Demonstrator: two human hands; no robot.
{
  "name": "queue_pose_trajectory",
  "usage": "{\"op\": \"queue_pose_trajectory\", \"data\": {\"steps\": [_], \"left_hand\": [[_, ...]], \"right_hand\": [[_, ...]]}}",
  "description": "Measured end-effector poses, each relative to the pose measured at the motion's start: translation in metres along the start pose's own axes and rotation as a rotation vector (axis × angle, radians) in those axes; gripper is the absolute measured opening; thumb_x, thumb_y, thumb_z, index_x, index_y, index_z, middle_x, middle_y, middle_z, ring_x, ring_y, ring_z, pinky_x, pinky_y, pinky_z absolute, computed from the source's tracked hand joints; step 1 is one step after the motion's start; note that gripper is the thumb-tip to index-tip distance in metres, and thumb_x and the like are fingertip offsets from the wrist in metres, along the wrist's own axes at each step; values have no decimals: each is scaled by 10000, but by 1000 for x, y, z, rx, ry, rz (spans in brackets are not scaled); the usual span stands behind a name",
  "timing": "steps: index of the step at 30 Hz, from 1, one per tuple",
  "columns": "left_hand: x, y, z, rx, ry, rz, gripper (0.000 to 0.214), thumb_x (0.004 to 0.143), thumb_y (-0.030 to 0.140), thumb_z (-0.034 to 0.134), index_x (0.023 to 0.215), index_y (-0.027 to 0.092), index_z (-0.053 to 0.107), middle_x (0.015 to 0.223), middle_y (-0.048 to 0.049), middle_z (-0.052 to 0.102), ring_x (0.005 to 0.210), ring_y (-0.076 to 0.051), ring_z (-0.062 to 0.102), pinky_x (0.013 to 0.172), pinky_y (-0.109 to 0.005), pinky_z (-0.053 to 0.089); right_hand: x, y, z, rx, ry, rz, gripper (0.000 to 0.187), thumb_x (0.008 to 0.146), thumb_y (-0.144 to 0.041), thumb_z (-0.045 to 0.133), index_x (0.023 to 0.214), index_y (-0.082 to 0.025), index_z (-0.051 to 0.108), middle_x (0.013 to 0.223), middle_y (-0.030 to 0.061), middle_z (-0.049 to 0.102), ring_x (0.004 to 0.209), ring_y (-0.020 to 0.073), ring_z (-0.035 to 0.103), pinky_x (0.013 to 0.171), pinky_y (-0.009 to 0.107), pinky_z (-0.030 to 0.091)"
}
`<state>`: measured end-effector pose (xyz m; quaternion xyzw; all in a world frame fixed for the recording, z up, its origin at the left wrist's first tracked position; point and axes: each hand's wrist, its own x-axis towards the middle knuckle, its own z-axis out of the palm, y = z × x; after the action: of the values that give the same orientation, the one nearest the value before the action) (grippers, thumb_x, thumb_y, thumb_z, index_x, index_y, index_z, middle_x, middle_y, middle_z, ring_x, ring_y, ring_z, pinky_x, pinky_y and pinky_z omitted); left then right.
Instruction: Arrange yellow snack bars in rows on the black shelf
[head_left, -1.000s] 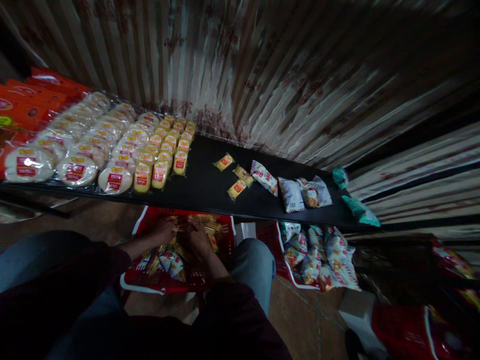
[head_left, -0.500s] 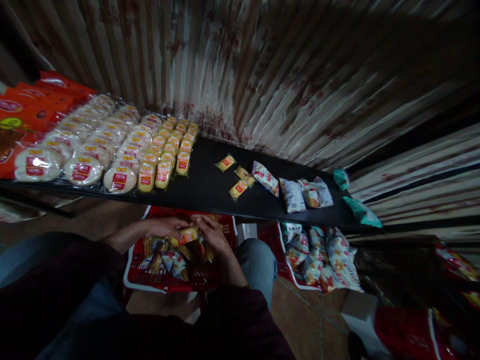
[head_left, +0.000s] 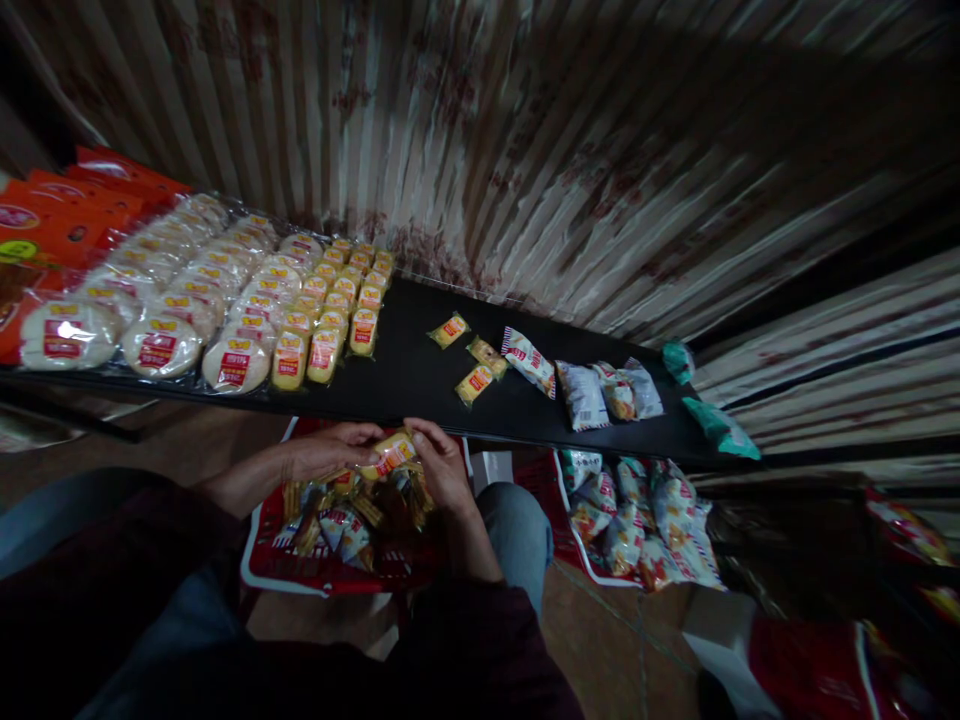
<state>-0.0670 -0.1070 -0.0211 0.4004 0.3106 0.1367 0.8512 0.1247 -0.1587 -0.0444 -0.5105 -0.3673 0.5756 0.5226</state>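
Observation:
Both my hands are raised over a red basket on my lap, just below the front edge of a black shelf. My left hand and my right hand are closed together on a bunch of small yellow snack packets with red labels. More such packets and some white ones lie in the basket beneath. On the shelf, rows of the same yellow packets lie beside rows of round white cakes. Three loose yellow packets lie in the shelf's middle.
White snack bags and green packets lie at the shelf's right end. Orange bags stand at the far left. A second red basket of snack bags sits on the floor to the right. Behind the shelf is a corrugated metal wall.
My hands have come up out of the basket, holding yellow packets, and risen toward the shelf's front edge.

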Motion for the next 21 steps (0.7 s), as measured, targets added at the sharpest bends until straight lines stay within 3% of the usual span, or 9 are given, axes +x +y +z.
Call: {"op": "queue_pose_trajectory", "data": {"steps": [5, 13, 17, 21], "left_hand": [[2, 1, 2, 10, -31, 43, 386, 658, 299, 728, 978, 154, 569, 957, -50, 623, 810, -180, 629, 796, -347, 455], [8, 6, 8, 81, -25, 134, 384, 701, 345, 690, 1004, 162, 542, 954, -46, 617, 847, -177, 589, 735, -299, 454], [18, 9, 13, 148, -44, 177, 394, 699, 344, 689, 1020, 162, 549, 968, -50, 615, 858, -179, 569, 661, -256, 433], [29, 11, 20, 129, -43, 219, 468, 698, 325, 684, 1117, 176, 537, 999, -49, 621, 874, -179, 556, 663, -252, 423]], "right_hand": [[0, -8, -5, -1, -15, -22, 280, 685, -348, 730, 948, -255, 700, 911, 7, 682, 788, 150, 609, 731, 272, 474], [5, -32, -1, -118, 145, -88, 198, 667, -341, 730, 796, -204, 667, 708, -29, 625, 632, 109, 543, 617, 230, 440], [11, -49, 0, -160, 175, -152, 241, 688, -344, 712, 891, -221, 667, 767, -25, 617, 674, 108, 545, 650, 230, 451], [16, -67, -5, -183, 101, -123, 315, 695, -372, 707, 971, -224, 677, 869, 10, 660, 782, 144, 588, 738, 273, 469]]}}
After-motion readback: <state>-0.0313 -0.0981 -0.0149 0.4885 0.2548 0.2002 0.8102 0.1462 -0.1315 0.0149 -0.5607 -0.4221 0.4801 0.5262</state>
